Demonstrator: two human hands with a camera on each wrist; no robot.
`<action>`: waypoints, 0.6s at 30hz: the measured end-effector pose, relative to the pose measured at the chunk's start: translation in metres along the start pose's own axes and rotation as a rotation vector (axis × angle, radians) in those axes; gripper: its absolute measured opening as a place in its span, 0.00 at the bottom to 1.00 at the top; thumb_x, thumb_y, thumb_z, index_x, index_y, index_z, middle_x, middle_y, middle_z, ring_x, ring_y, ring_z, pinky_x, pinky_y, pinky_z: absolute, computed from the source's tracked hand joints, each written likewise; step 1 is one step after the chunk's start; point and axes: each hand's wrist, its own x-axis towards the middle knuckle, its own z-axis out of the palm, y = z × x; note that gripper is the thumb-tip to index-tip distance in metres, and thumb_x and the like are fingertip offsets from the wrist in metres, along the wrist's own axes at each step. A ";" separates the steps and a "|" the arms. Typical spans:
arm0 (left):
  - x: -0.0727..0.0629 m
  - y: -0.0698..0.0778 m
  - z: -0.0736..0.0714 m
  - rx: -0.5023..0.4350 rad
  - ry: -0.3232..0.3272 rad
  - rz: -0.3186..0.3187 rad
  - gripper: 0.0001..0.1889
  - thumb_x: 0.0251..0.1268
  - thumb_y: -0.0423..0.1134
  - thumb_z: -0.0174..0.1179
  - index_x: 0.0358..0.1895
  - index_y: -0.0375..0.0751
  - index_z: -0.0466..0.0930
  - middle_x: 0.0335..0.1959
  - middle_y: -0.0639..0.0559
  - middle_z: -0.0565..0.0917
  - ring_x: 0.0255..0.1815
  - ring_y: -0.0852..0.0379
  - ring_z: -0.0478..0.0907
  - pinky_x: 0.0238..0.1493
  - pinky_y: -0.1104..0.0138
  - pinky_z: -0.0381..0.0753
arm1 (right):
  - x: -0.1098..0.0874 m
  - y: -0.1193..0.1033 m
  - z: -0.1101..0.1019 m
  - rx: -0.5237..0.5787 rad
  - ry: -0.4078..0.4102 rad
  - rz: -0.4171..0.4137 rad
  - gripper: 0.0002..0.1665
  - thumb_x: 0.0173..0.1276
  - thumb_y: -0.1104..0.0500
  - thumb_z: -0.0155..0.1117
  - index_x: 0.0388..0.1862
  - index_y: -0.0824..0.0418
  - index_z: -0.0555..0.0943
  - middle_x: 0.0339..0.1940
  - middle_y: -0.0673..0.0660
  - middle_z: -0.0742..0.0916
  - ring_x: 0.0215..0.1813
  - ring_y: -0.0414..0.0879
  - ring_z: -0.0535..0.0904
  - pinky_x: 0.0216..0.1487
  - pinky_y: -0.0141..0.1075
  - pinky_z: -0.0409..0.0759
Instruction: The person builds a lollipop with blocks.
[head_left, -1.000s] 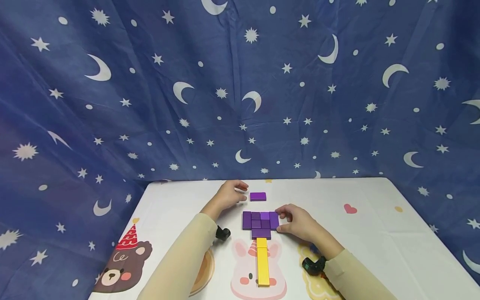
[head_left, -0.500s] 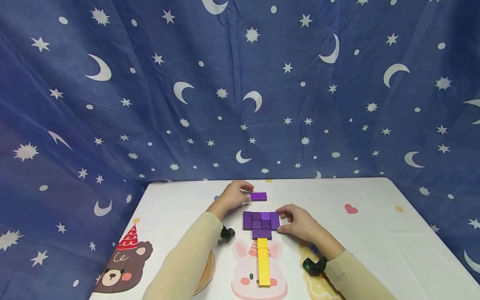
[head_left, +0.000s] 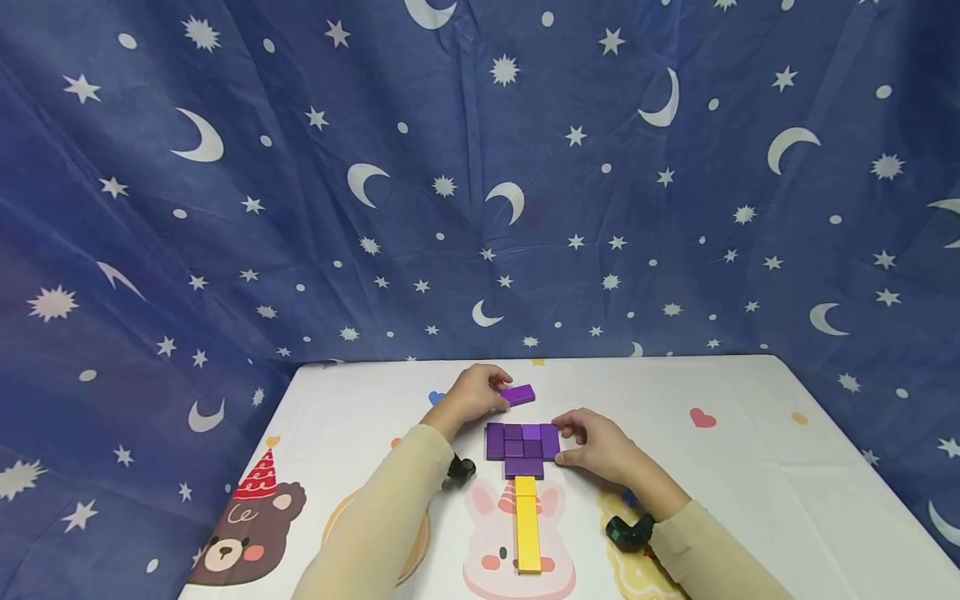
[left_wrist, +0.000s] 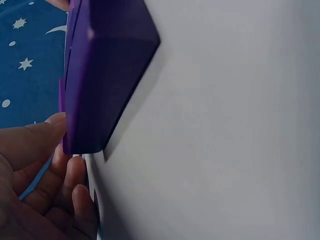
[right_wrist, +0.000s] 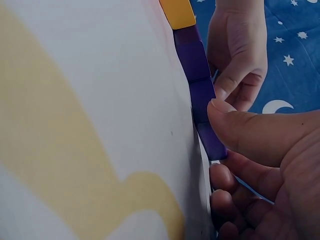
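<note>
In the head view, my left hand [head_left: 474, 395] pinches a loose purple block [head_left: 519, 395] by its left end, behind the flat group of purple blocks [head_left: 513, 448]. That block lies turned at a slant. Thumb and fingers of my right hand [head_left: 600, 447] grip the rightmost purple block [head_left: 550, 442] of the group at its near and far ends. In the right wrist view, my right thumb [right_wrist: 240, 125] lies against this purple block [right_wrist: 212, 142]. The left wrist view shows the purple group [left_wrist: 112, 75] large, partly hiding the block my left hand [left_wrist: 35, 170] holds.
Yellow blocks [head_left: 528, 533] form a strip running from the purple group toward me. A white tablecloth [head_left: 750, 492] with printed animals covers the table. Behind its far edge hangs a blue curtain [head_left: 420, 242] with moons and stars.
My left hand has moved right to the loose purple block and taken hold of it. The block has turned from straight to slanted. My right hand stays in place.
</note>
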 end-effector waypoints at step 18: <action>-0.001 0.002 -0.010 0.145 -0.062 -0.005 0.14 0.56 0.28 0.75 0.47 0.40 0.92 0.41 0.50 0.89 0.41 0.58 0.79 0.57 0.60 0.82 | 0.000 0.001 0.001 0.009 0.000 0.013 0.31 0.58 0.56 0.87 0.60 0.54 0.86 0.43 0.49 0.83 0.44 0.46 0.73 0.46 0.39 0.72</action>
